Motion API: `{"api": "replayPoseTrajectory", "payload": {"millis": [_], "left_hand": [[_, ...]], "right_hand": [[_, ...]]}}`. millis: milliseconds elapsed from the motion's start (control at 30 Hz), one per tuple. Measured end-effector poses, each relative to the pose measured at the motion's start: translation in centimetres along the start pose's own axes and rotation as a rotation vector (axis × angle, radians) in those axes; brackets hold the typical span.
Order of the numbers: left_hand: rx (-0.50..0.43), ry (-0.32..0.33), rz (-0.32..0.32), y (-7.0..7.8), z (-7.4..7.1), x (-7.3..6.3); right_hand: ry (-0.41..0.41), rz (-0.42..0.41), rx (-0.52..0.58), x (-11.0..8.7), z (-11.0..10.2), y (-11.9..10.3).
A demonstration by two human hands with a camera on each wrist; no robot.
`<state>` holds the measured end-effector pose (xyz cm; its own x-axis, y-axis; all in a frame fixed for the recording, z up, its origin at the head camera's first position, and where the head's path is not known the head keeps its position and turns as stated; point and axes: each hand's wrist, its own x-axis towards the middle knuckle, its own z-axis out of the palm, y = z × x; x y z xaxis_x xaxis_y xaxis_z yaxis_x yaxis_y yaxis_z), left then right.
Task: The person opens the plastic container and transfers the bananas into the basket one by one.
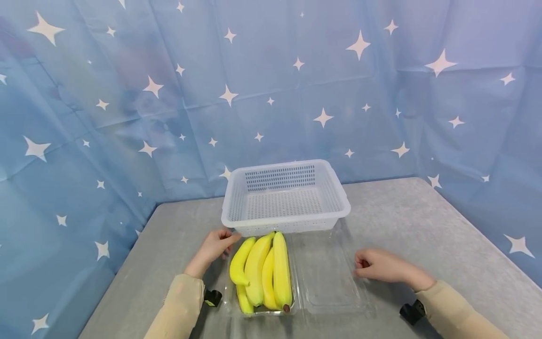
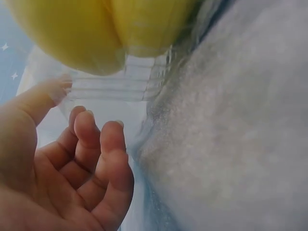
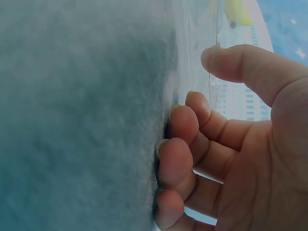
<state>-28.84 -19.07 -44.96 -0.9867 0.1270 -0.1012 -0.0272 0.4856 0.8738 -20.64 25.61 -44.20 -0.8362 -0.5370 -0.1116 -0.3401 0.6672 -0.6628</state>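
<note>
Several yellow bananas (image 1: pixel 259 268) lie side by side in the left half of a clear plastic clamshell box (image 1: pixel 296 294). Its transparent lid (image 1: pixel 328 273) is folded out flat to the right. At the box's left side is my left hand (image 1: pixel 218 245), fingers loosely curled, thumb by the clear rim; whether the thumb touches it I cannot tell. The left wrist view has a gap between thumb and fingers. My right hand (image 1: pixel 383 267) rests beside the lid's right edge, fingers bent against the table, thumb (image 3: pixel 226 62) apart from them at the clear plastic. Neither hand grips anything.
A white perforated plastic basket (image 1: pixel 285 219) stands just behind the box. The grey table (image 1: pixel 402 212) extends to both sides. A blue curtain with white stars (image 1: pixel 271 94) hangs along the back and sides.
</note>
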Motion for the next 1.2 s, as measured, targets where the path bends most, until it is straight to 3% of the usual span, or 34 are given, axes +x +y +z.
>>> {"api": "replayPoseTrajectory", "payload": {"millis": [133,333,467,833,1067,1200], "left_hand": [[-0.074,-0.024,-0.034,-0.2,-0.1,-1.1],[-0.296,-0.103,-0.121,-0.6,-0.2,-2.8],[-0.407,-0.156,-0.138,-1.0,-0.3,-3.7],[-0.541,-0.284,-0.028,-2.7,-0.2,-4.2],[-0.583,-0.365,0.033,-3.9,0.0,-4.0],[-0.596,-0.351,0.051,-4.1,0.1,-3.8]], "right_hand": [[0.001,-0.004,-0.005,-0.1,0.1,-0.2],[-0.009,-0.021,0.005,-0.2,-0.2,-0.3],[-0.006,-0.017,-0.01,-0.4,-0.5,-0.4],[0.139,0.03,-0.22,-1.8,-2.4,-2.9],[0.142,-0.094,-0.24,-1.5,-2.6,-6.0],[0.135,-0.157,-0.254,-0.1,-2.2,-8.2]]}}
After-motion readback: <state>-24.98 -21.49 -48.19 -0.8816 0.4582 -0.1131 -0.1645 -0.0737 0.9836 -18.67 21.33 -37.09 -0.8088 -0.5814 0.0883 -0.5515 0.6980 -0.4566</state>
